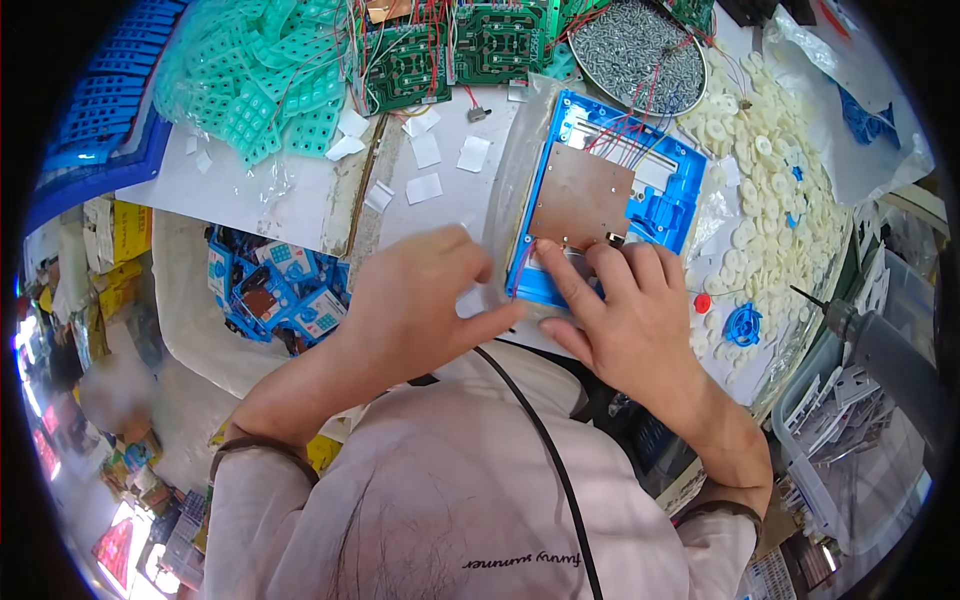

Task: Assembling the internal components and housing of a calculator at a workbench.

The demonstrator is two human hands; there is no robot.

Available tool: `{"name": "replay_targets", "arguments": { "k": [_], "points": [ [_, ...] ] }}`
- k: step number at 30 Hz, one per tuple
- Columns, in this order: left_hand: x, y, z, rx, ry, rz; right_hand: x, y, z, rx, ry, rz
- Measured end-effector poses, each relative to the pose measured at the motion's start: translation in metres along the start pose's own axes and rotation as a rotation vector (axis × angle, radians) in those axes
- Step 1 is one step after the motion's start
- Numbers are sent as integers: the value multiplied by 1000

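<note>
A blue plastic housing (676, 215) lies tilted on the worktable, with a brown circuit board (580, 195) inside it and red and blue wires at its far end. My right hand (635, 310) rests over the near edge of the board. Its index finger is stretched onto the board's near left corner, and its other fingers bend beside a small metal part (614, 240). My left hand (420, 290) hovers just left of the housing, slightly blurred. Its thumb and forefinger are apart, with nothing visible between them.
Teal keypad sheets (260, 80), green circuit boards (405, 70) and a round tray of screws (640, 55) stand at the back. White round parts (760, 190) spread to the right, near a power screwdriver (870, 340). A bin of blue units (275, 285) sits left.
</note>
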State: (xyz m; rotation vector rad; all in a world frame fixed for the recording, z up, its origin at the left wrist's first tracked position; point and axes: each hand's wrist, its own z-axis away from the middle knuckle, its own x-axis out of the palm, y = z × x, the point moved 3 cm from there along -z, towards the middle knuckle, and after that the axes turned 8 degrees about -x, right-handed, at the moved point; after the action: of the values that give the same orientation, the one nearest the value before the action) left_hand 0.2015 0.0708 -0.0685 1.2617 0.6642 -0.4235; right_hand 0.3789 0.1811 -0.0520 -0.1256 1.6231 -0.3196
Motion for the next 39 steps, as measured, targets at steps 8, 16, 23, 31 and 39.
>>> {"name": "replay_targets", "arguments": {
  "k": [8, 16, 23, 31, 39],
  "points": [
    [12, 3, 13, -245, -260, 555, -5, -3, -5, 1, -168, 3],
    [-1, 2, -25, -512, -475, 1336, -5, -1, -4, 6, -73, -44],
    [4, 23, -47, -511, -565, 1232, 0, 1, 3, 37, 0, -87],
    [8, 32, -45, -365, -545, 879, -3, -1, 4, 22, -53, -108],
    [16, 41, -38, -281, -531, 867, -20, 5, 23, 50, 581, -341]
  ]
}}
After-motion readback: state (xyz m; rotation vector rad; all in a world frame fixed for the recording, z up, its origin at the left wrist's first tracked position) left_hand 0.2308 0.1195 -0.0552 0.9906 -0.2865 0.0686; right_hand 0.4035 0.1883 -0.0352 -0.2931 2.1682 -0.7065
